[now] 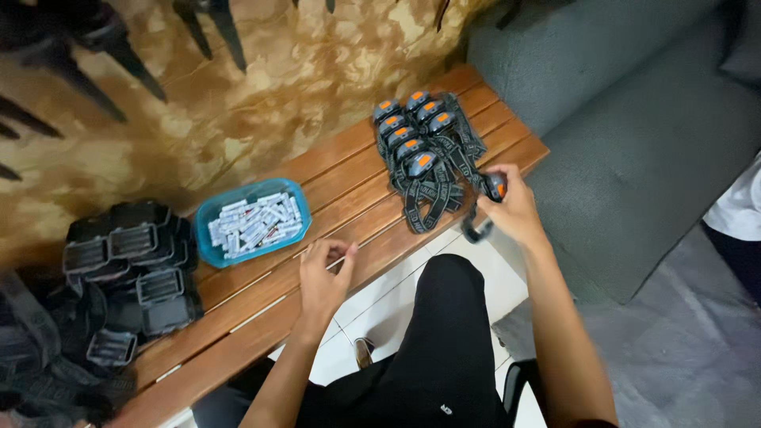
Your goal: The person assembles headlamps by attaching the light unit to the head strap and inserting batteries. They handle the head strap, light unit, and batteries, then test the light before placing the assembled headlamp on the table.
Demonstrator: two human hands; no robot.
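My right hand point(514, 208) grips a grey headlamp with an orange button point(495, 187) at the right end of the wooden slat bench point(333, 178); its strap loop hangs below the hand. Just left of it lies a pile of several like headlamps point(418, 143) with grey straps. My left hand point(323, 273) rests on the bench's front slat, fingers pinched around something small; I cannot tell what it is. A blue tray of small white batteries point(254, 219) sits just behind and left of that hand.
A heap of black open headlamp housings point(131, 273) covers the bench's left end. A grey sofa point(634, 135) stands at the right. My black-trousered leg point(440, 341) is below the bench edge. A person's white sleeve point(741, 206) shows at the far right.
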